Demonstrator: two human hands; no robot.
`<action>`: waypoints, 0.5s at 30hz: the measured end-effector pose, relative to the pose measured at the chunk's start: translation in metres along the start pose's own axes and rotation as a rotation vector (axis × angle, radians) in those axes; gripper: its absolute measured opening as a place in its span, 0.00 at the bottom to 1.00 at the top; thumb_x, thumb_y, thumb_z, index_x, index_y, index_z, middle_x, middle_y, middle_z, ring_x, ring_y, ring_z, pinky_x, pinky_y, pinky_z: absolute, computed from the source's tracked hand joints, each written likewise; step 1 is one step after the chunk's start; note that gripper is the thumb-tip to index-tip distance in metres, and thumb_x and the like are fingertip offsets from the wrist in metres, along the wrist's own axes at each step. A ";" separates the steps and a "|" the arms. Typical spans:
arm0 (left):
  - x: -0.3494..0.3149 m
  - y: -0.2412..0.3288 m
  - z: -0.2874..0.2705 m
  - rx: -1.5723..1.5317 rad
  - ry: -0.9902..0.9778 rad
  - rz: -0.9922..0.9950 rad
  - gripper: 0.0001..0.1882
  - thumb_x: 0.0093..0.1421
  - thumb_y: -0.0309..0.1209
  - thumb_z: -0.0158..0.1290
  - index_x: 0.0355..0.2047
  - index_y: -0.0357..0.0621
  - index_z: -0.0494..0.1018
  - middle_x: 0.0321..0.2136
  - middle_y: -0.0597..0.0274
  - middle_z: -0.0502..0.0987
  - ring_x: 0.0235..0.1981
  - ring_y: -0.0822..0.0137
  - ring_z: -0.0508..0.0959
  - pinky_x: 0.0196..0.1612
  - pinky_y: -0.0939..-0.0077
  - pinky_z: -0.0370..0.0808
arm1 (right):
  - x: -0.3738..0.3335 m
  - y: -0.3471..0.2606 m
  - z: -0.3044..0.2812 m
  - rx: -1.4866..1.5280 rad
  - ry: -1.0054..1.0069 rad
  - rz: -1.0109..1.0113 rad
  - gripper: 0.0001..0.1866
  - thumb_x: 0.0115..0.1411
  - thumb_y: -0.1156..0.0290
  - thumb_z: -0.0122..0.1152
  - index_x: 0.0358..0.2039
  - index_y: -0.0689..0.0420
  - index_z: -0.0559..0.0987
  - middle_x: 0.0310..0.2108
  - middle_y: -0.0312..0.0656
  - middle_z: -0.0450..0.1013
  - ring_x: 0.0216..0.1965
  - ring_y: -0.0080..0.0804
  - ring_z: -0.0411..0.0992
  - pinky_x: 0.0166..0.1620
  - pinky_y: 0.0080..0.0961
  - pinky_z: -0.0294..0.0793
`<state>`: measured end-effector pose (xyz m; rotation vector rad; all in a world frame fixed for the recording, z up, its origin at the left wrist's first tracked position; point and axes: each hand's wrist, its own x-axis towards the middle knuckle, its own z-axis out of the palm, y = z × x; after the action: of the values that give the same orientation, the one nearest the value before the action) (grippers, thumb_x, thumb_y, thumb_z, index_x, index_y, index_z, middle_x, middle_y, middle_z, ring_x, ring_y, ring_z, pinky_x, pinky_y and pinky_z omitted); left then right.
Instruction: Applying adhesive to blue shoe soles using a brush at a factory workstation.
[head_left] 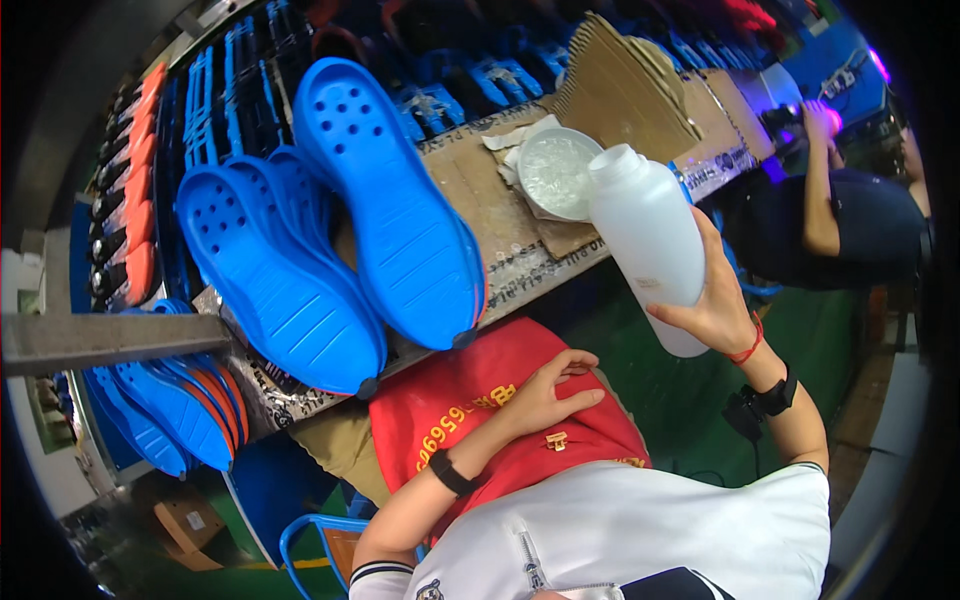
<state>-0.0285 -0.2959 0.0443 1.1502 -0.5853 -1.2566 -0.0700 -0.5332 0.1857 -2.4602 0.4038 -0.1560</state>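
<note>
A: In the head view, what does the right hand do?
B: It is closed around a white bottle. The thumb presses on the near side, low on the body; the other fingers go behind it, so I cannot tell how they are placed.
A: And where is the bottle exactly?
B: It is in front of the worktop, above the green floor. It is tilted, with its open neck toward the upper left, just beside a white bowl. Whether the two are touching, I cannot tell.
A: How is the left hand?
B: It is loosely open, the fingers a little bent and the thumb apart from them. It lies over the red apron.
A: What is near to it?
B: The blue soles, which lie in overlapping rows on the worktop. The bowl, with something clear and shiny inside, stands to their right on cardboard.
</note>
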 end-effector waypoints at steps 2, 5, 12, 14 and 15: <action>-0.006 0.004 -0.002 0.010 -0.012 -0.030 0.26 0.59 0.33 0.59 0.55 0.38 0.64 0.54 0.55 0.69 0.58 0.64 0.68 0.62 0.67 0.63 | 0.000 0.005 0.004 0.035 0.033 -0.065 0.54 0.38 0.67 0.73 0.64 0.62 0.54 0.58 0.53 0.61 0.60 0.45 0.62 0.60 0.35 0.62; -0.011 0.009 -0.002 0.013 0.000 -0.079 0.26 0.60 0.32 0.58 0.56 0.38 0.64 0.55 0.55 0.68 0.59 0.63 0.67 0.63 0.66 0.62 | -0.001 0.016 0.011 0.067 0.073 -0.066 0.54 0.38 0.67 0.73 0.64 0.61 0.54 0.58 0.53 0.62 0.59 0.46 0.63 0.59 0.36 0.64; -0.012 0.012 -0.002 -0.029 0.035 -0.132 0.25 0.60 0.28 0.56 0.57 0.40 0.62 0.56 0.56 0.67 0.60 0.64 0.66 0.64 0.67 0.60 | 0.000 0.031 0.021 0.069 0.131 -0.131 0.54 0.37 0.68 0.73 0.64 0.61 0.54 0.58 0.54 0.62 0.57 0.49 0.65 0.57 0.37 0.66; -0.012 0.011 -0.001 -0.029 0.040 -0.148 0.25 0.60 0.27 0.55 0.57 0.40 0.62 0.56 0.57 0.67 0.60 0.64 0.65 0.64 0.68 0.60 | 0.001 0.034 0.024 0.052 0.147 -0.149 0.54 0.37 0.68 0.73 0.64 0.61 0.54 0.58 0.54 0.62 0.57 0.50 0.65 0.57 0.37 0.66; -0.011 0.011 0.000 -0.033 0.046 -0.154 0.25 0.60 0.26 0.55 0.57 0.40 0.62 0.57 0.56 0.67 0.60 0.64 0.65 0.64 0.67 0.60 | 0.001 0.037 0.026 0.080 0.155 -0.157 0.54 0.37 0.68 0.73 0.64 0.61 0.54 0.57 0.54 0.62 0.56 0.50 0.66 0.56 0.37 0.67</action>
<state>-0.0265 -0.2867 0.0569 1.2118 -0.4473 -1.3624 -0.0727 -0.5463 0.1426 -2.4080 0.2637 -0.4226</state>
